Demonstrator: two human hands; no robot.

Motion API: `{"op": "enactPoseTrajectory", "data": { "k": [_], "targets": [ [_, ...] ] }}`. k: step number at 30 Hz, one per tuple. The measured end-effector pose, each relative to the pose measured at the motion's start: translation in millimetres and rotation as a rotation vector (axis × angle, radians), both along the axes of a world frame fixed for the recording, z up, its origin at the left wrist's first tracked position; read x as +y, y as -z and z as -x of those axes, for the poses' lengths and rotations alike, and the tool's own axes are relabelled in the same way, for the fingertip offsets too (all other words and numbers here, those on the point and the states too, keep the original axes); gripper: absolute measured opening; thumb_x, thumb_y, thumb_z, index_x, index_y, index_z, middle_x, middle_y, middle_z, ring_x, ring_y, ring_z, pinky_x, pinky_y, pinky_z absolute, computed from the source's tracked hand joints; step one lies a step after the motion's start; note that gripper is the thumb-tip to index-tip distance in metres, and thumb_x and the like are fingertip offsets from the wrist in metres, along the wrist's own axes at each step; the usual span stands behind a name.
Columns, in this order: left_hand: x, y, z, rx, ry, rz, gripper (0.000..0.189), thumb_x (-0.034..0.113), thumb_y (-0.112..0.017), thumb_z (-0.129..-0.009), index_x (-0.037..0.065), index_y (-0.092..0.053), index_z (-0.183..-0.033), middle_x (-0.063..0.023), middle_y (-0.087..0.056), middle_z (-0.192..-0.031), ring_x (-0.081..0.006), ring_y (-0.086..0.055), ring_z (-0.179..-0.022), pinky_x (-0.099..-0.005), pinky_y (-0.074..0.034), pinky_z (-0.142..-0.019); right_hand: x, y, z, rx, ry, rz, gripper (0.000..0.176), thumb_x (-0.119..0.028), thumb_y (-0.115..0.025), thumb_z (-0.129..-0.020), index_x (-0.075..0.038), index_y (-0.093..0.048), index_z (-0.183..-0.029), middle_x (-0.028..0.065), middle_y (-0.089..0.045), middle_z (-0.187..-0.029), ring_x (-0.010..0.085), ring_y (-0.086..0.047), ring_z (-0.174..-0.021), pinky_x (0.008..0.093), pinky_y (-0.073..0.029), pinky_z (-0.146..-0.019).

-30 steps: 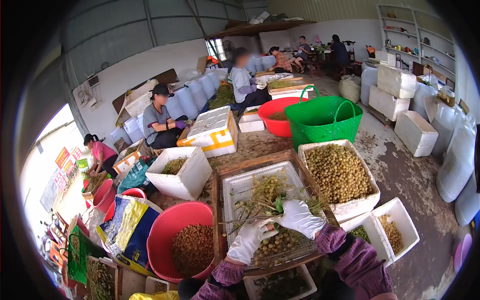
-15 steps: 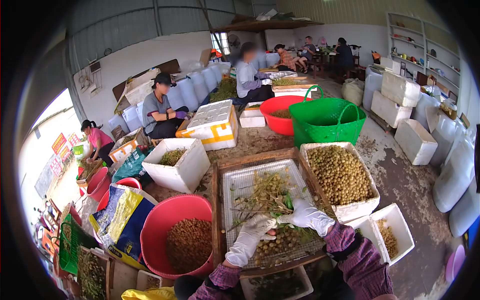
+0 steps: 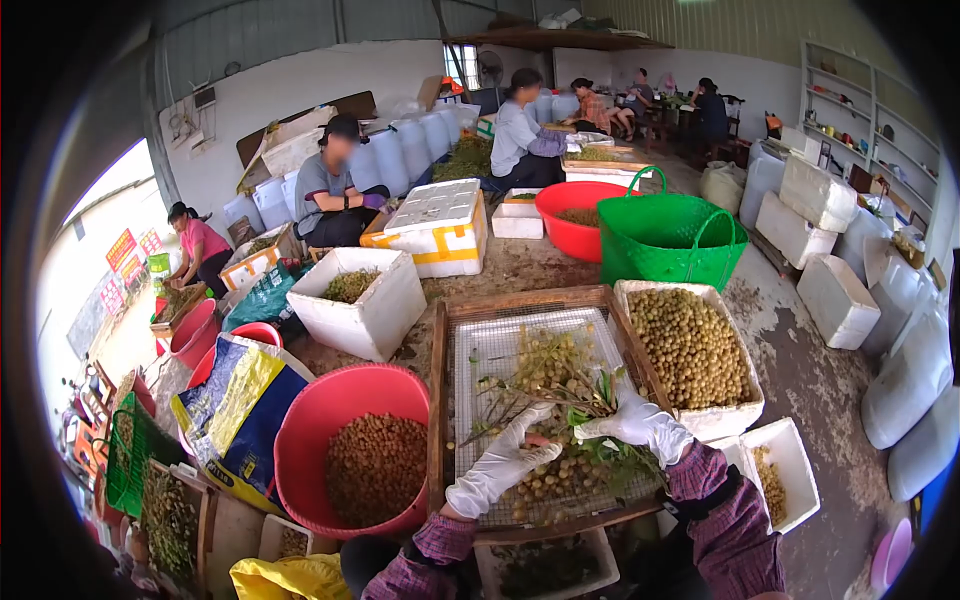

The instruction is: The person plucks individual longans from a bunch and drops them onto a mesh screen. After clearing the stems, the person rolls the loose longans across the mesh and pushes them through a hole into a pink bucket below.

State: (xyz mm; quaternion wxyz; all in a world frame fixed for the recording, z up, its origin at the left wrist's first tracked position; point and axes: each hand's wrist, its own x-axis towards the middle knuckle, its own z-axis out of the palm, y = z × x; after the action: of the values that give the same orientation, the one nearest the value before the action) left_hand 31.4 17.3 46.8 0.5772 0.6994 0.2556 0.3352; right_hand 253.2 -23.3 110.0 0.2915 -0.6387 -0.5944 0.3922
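Observation:
A wooden-framed wire mesh screen [image 3: 480, 350] lies in front of me, with small round yellow-brown fruits [image 3: 560, 480] scattered over its near part. Across its middle is a heap of leafy fruit stems [image 3: 545, 375]. My right hand [image 3: 640, 425], in a white glove, is closed around a bunch of these stems, and green leaves hang out below it. My left hand [image 3: 508, 460], gloved too, hovers at the left side of the bunch with thumb and fingers apart. A bare fingertip shows through its glove. Whether it touches a stem is hard to see.
A foam box of fruits [image 3: 690, 345] adjoins the screen at right, a red tub [image 3: 350, 450] at left. Beyond stand a green basket [image 3: 670, 240], a red basin [image 3: 570, 225] and a white foam box [image 3: 355, 300]. Several people sit working further back, one person [image 3: 335, 190] at left.
My hands have moved apart: the left drew back from the stems and its fingers spread, while the right shifted right with the bunch. The view has turned slightly.

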Motion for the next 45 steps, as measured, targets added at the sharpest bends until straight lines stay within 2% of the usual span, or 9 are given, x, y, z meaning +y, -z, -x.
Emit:
{"op": "enactPoseTrajectory", "data": {
  "k": [5,12,17,24,29,32,37,40,45],
  "targets": [
    [-10,-22,-6,-0.001,0.011,0.386,0.021,0.009,-0.061,-0.089,0.0,-0.064,-0.107,-0.0064,-0.067,-0.093,-0.0139,-0.062,-0.078,-0.0253,-0.052,-0.074,-1,0,3,-0.105,0.014,-0.033,0.071,-0.03,-0.081,-0.07,0.007,-0.05,-0.122,0.0196,-0.062,-0.112,0.0276,-0.059,-0.103,0.0339,-0.044,-0.09],
    [13,-16,11,-0.199,-0.151,0.569,0.022,0.01,-0.061,-0.089,0.0,-0.064,-0.108,-0.0114,-0.065,-0.106,-0.0167,-0.062,-0.087,-0.029,-0.053,-0.077,2,7,-13,0.123,0.065,-0.188,0.067,-0.029,-0.081,-0.071,0.007,-0.052,-0.12,0.0179,-0.063,-0.11,0.0263,-0.059,-0.1,0.0334,-0.044,-0.09],
    [5,25,-3,0.699,-0.131,-0.652,0.066,0.04,-0.067,-0.082,0.004,-0.045,-0.133,-0.0202,-0.061,-0.114,-0.0343,-0.058,-0.106,-0.0388,-0.042,-0.095,-5,-13,-28,0.253,0.153,-0.277,0.047,-0.025,-0.079,-0.073,0.001,-0.061,-0.108,0.0115,-0.067,-0.098,0.0202,-0.061,-0.09,0.0329,-0.046,-0.084],
    [14,65,-21,0.841,0.023,-0.619,0.024,0.015,-0.062,-0.077,0.006,-0.068,-0.098,-0.0163,-0.066,-0.094,-0.0347,-0.062,-0.089,-0.0428,-0.049,-0.081,-23,-48,-24,0.013,0.297,-0.119,0.072,-0.023,-0.081,-0.072,0.007,-0.043,-0.126,0.0145,-0.06,-0.114,0.0194,-0.056,-0.102,0.0318,-0.044,-0.091],
    [23,34,-24,0.37,-0.163,0.183,0.01,0.01,-0.064,-0.087,0.002,-0.067,-0.092,0.0002,-0.065,-0.082,-0.0066,-0.055,-0.072,-0.0221,-0.047,-0.065,-8,-14,-45,0.118,0.259,-0.265,0.07,-0.023,-0.081,-0.072,0.007,-0.046,-0.124,0.0155,-0.06,-0.114,0.0192,-0.056,-0.101,0.0318,-0.045,-0.09],
    [30,37,-32,0.353,-0.168,0.051,0.011,0.01,-0.064,-0.087,0.001,-0.066,-0.094,0.0006,-0.065,-0.083,-0.0067,-0.056,-0.072,-0.0217,-0.046,-0.064,-14,-17,-44,0.067,0.32,-0.329,0.061,-0.038,-0.079,-0.07,0.007,-0.059,-0.105,0.0218,-0.064,-0.098,0.0313,-0.063,-0.092,0.0371,-0.047,-0.084],
    [9,65,-60,0.691,-0.109,-0.679,0.024,0.028,-0.068,-0.081,0.007,-0.066,-0.091,-0.0189,-0.063,-0.081,-0.0342,-0.062,-0.076,-0.0406,-0.049,-0.068,-17,-25,-38,0.008,0.342,-0.272,0.056,-0.038,-0.077,-0.071,0.004,-0.061,-0.104,0.0211,-0.065,-0.1,0.0325,-0.063,-0.096,0.0371,-0.048,-0.085],
    [11,78,-74,0.902,-0.044,-0.778,0.022,0.026,-0.064,-0.084,0.005,-0.064,-0.089,-0.0179,-0.063,-0.082,-0.0342,-0.062,-0.078,-0.0419,-0.049,-0.068,-19,-38,-33,-0.016,0.258,-0.212,0.069,-0.03,-0.081,-0.071,0.005,-0.048,-0.121,0.0169,-0.061,-0.108,0.0262,-0.059,-0.098,0.035,-0.045,-0.089],
    [25,67,-53,0.68,-0.072,-0.543,0.015,0.013,-0.061,-0.086,0.002,-0.063,-0.096,-0.0166,-0.065,-0.089,-0.0271,-0.064,-0.075,-0.0363,-0.052,-0.065,-18,-33,-36,0.012,0.26,-0.231,0.061,-0.032,-0.079,-0.071,0.004,-0.053,-0.113,0.0188,-0.064,-0.102,0.0288,-0.061,-0.095,0.0358,-0.046,-0.086]
  ]
}}
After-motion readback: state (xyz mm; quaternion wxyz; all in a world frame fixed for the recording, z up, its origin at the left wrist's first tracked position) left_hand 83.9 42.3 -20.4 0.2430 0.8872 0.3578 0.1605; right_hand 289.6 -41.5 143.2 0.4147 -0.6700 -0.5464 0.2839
